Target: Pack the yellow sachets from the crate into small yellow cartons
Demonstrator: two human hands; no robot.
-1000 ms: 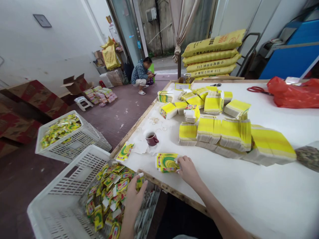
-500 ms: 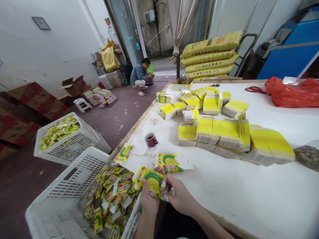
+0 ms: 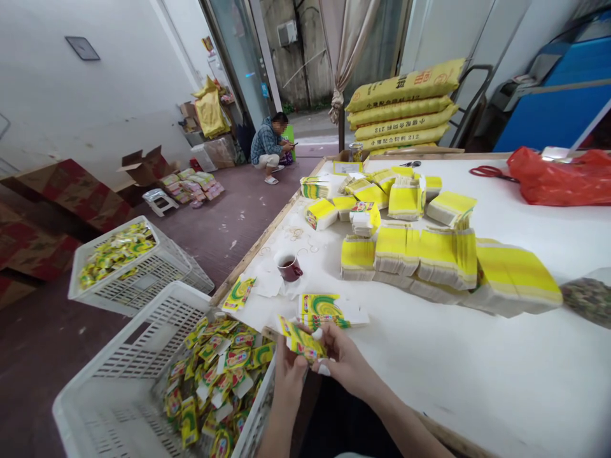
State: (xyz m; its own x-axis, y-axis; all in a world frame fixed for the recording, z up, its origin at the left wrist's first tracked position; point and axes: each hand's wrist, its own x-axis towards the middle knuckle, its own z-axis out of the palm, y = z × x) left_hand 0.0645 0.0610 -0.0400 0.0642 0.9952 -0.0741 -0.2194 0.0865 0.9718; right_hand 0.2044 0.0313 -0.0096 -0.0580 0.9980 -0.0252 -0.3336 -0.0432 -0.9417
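Between my two hands is a small yellow and green printed carton (image 3: pixel 304 343), tilted over the table's near edge. My left hand (image 3: pixel 287 369) grips its left end, thumb on the near side. At its right end my right hand (image 3: pixel 337 356) pinches the white flaps, which the fingers partly hide. Just beyond lie flattened yellow-green cartons (image 3: pixel 324 308) with white flaps on the table. Another flat carton (image 3: pixel 239 292) rests at the left edge. Below and left of my hands, a white plastic crate (image 3: pixel 114 375) holds many small filled cartons (image 3: pixel 224 375).
A dark red cup (image 3: pixel 290 268) of dark liquid stands on the white table (image 3: pixel 453 375). Stacks of flat yellow cartons (image 3: pixel 443 254) line its middle. Farther right lie red-handled scissors (image 3: pixel 491 172) and a red plastic bag (image 3: pixel 563 181). A person (image 3: pixel 270 146) squats near the doorway.
The carton in my hands has turned from face-up to a steeper tilt and shifted slightly right. One more carton now shows at the crate's right side. My right fingers remain at the flap end.
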